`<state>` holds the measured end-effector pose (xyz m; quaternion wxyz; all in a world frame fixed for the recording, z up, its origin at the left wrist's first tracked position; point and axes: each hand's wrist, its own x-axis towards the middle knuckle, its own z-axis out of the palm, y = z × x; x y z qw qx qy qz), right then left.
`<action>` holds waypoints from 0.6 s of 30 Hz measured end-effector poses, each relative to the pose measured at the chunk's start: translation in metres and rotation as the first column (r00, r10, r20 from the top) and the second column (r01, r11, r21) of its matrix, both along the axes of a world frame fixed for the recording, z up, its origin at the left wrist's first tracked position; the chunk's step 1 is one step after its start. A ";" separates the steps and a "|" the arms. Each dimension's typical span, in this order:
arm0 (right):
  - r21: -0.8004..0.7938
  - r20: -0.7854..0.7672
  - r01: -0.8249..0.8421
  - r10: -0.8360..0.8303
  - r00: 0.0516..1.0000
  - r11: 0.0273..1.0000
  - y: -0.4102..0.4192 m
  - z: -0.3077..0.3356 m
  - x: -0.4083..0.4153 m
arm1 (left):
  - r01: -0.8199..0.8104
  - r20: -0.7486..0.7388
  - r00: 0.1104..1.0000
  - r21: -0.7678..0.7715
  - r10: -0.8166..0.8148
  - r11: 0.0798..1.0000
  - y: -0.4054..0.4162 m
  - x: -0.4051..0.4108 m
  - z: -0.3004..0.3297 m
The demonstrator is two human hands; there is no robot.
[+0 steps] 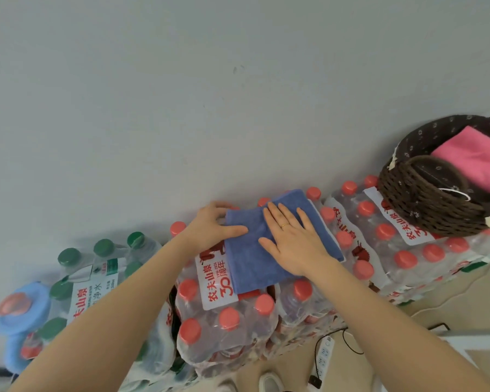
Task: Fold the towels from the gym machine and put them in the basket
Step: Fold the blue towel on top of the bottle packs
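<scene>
A blue towel [249, 258], folded into a rectangle, lies on top of shrink-wrapped packs of red-capped water bottles [229, 321]. My right hand [292, 241] rests flat on it, fingers spread, a ring on one finger. My left hand [212, 227] holds the towel's far left corner, thumb on top and fingers curled around the edge. A dark brown woven basket [425, 205] sits on the bottle packs to the right. A folded pink towel [475, 159] lies inside it.
A plain grey wall [210, 94] stands right behind the bottle packs. Green-capped bottles [96, 264] and a blue lidded container [17, 309] are on the left. A power strip [324, 357] with cables lies on the floor below, beside my shoes [269, 383].
</scene>
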<state>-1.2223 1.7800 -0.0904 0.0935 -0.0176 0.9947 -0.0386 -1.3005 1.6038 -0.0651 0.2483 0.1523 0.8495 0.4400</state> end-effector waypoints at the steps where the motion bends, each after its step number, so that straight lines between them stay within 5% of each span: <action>1: 0.013 -0.017 0.003 -0.003 1.000 1.000 -0.001 -0.001 0.001 | -0.051 0.035 0.998 0.080 0.048 0.995 0.001 0.005 0.000; 4: -0.012 -0.114 0.031 -0.032 0.993 0.999 -0.003 -0.007 0.004 | -0.283 0.216 0.946 0.183 0.242 0.942 0.003 0.022 -0.010; 7: -0.156 -0.345 0.135 -0.182 0.921 0.978 -0.007 -0.011 0.008 | -0.360 0.424 0.873 0.228 0.241 0.905 0.002 0.032 -0.018; 9: -0.084 -0.477 0.197 -0.213 0.853 0.977 -0.007 -0.015 0.011 | -0.377 0.487 0.843 0.230 0.229 0.897 0.002 0.033 -0.016; 14: -0.001 -0.452 0.224 -0.200 0.869 0.975 -0.011 -0.010 0.013 | -0.269 0.170 0.959 0.283 0.228 0.921 0.015 0.037 -0.004; 16: -0.178 -0.264 0.196 -0.239 0.934 0.964 -0.009 0.001 0.017 | -0.153 0.046 0.988 0.357 0.146 0.921 0.026 0.038 0.006; 18: -0.518 -0.005 0.295 -0.348 0.937 0.802 0.005 0.003 0.014 | -0.009 -0.042 0.999 0.351 0.025 0.936 0.042 0.036 0.013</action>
